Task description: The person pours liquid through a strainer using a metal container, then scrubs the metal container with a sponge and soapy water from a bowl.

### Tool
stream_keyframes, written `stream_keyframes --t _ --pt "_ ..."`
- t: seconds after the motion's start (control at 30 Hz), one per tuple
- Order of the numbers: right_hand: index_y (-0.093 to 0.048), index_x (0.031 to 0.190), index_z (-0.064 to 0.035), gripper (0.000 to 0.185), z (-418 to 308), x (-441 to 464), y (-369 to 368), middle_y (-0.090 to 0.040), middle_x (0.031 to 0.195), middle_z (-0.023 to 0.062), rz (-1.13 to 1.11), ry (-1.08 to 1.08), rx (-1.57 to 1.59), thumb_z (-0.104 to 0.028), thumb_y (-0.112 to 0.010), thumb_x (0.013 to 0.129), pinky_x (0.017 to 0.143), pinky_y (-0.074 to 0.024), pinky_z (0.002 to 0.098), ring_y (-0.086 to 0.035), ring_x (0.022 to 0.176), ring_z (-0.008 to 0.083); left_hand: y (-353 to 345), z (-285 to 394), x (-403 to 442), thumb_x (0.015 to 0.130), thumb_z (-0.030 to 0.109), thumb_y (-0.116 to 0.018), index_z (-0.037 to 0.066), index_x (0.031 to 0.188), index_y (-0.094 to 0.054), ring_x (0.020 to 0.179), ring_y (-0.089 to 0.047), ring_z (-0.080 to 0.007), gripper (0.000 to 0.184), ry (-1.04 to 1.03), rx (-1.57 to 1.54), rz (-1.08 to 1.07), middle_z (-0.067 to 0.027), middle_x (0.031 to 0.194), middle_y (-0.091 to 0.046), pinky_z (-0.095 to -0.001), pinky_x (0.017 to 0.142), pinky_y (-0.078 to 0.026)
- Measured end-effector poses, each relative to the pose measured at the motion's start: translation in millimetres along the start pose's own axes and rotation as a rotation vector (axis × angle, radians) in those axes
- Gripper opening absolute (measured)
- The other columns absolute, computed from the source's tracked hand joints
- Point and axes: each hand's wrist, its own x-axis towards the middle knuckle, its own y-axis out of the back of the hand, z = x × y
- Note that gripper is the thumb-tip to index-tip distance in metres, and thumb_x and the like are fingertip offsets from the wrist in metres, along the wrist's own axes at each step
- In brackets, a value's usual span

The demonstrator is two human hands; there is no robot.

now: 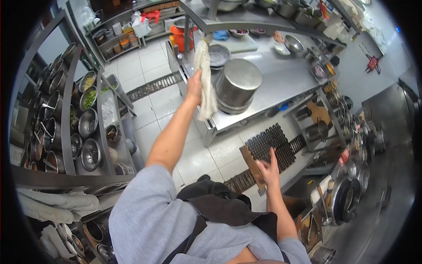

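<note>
My left hand is stretched forward, its fingers closed around a cream towel that hangs over the corner of the steel counter. Just right of the towel, a large metal pot stands upside down on a wider round metal piece. Behind it sits a shallow metal pan. Lower down, my right hand is held in the air with the index finger extended and the thumb apart. It overlaps a flat brown piece in view, and I cannot tell whether they touch.
On the left, a rack holds metal bowls and chopped greens. A black rubber mat and drain grates lie on the tiled floor. Pans and ladles crowd the right-hand side near a wok. An orange container stands behind the counter.
</note>
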Motion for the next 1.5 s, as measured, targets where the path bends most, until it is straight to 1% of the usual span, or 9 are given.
stream_keyframes --t 0.13,0.27,0.37,0.5,0.6,1.0,1.1,1.27,1.5 --pt "-0.018 0.152 -0.0142 0.087 -121.6 66.2 -82.3 -0.018 0.154 0.0159 -0.220 0.325 0.069 -0.012 -0.069 0.083 0.062 -0.0621 0.0342 -0.051 0.121 0.0339 -22.9 -4.5 -22.1 0.087 0.038 -0.065 0.002 0.122 -0.057 0.090 -0.065 -0.0276 0.050 0.392 -0.468 0.022 -0.0119 0.104 -0.066 -0.0426 0.082 -0.053" --pt "-0.040 0.142 -0.0061 0.072 -172.3 133.2 -166.8 -0.043 0.137 0.0300 0.109 0.856 -0.340 -0.038 -0.068 0.084 0.098 -0.0407 0.0453 -0.048 0.121 0.0449 -41.7 5.0 -72.6 0.096 0.037 -0.051 0.006 0.126 -0.053 0.108 -0.060 -0.0260 0.044 0.401 -0.734 -0.243 -0.0108 0.116 -0.063 -0.0375 0.097 -0.045" --pt "-0.058 0.116 0.0012 0.037 -195.7 139.9 -175.8 -0.063 0.107 0.0270 0.043 0.646 -0.193 -0.025 -0.060 0.089 0.085 -0.0462 0.0451 -0.059 0.101 0.0432 -20.3 37.5 -103.0 0.098 0.044 -0.043 0.006 0.139 -0.038 0.127 -0.045 -0.0220 0.056 0.296 -0.874 -0.536 -0.0106 0.139 -0.046 -0.0379 0.108 -0.033" --pt "-0.060 0.103 0.0020 0.029 -187.7 147.4 -175.6 -0.065 0.090 0.0263 0.197 0.937 -0.318 -0.025 -0.058 0.091 0.077 -0.0467 0.0485 -0.060 0.087 0.0462 14.8 58.7 -118.6 0.097 0.047 -0.043 0.007 0.143 -0.034 0.129 -0.044 -0.0262 0.062 0.313 -0.378 -0.471 -0.0136 0.140 -0.045 -0.0459 0.106 -0.034" --pt "-0.057 0.089 0.0019 0.031 -208.1 134.4 -159.6 -0.062 0.079 0.0287 0.145 0.753 -0.335 -0.028 -0.054 0.094 0.070 -0.0433 0.0543 -0.057 0.080 0.0513 3.7 66.6 -114.0 0.096 0.047 -0.045 0.006 0.144 -0.034 0.128 -0.044 -0.0290 0.064 0.411 -0.221 -0.450 -0.0146 0.138 -0.045 -0.0511 0.103 -0.037" --pt "-0.053 0.126 -0.0032 0.041 -181.2 89.1 -161.8 -0.057 0.119 0.0265 -0.091 0.999 -0.687 -0.018 -0.058 0.088 0.084 -0.0491 0.0493 -0.058 0.105 0.0434 -29.4 13.8 -59.8 0.095 0.028 -0.052 0.003 0.110 -0.061 0.083 -0.065 -0.0250 0.030 0.397 -0.510 -0.176 -0.0121 0.097 -0.066 -0.0415 0.076 -0.053" --pt "-0.055 0.128 -0.0026 0.046 -217.0 62.4 -154.0 -0.056 0.127 0.0251 -0.246 1.148 -0.641 -0.014 -0.065 0.085 0.098 -0.0444 0.0432 -0.051 0.122 0.0389 -4.5 4.4 -52.4 0.097 0.026 -0.048 0.001 0.115 -0.057 0.095 -0.064 -0.0283 0.032 0.465 -0.627 -0.186 -0.0127 0.104 -0.065 -0.0421 0.086 -0.052" --pt "-0.058 0.124 -0.0010 0.041 -319.1 67.2 -170.9 -0.063 0.115 0.0199 0.042 1.416 -0.318 -0.006 -0.065 0.084 0.086 -0.0491 0.0368 -0.063 0.102 0.0323 -23.5 9.6 -69.1 0.096 0.019 -0.049 0.001 0.123 -0.054 0.100 -0.064 -0.0259 0.033 0.461 -0.771 -0.486 -0.0119 0.112 -0.064 -0.0443 0.089 -0.052" --pt "-0.056 0.128 -0.0029 0.040 -371.5 65.0 -189.9 -0.064 0.107 0.0101 0.250 1.522 0.047 0.000 -0.061 0.088 0.061 -0.0488 0.0253 -0.061 0.081 0.0111 9.4 45.9 -71.8 0.092 0.004 -0.050 0.000 0.123 -0.055 0.093 -0.068 -0.0284 0.031 0.328 -0.628 -0.280 -0.0154 0.111 -0.065 -0.0417 0.084 -0.056"
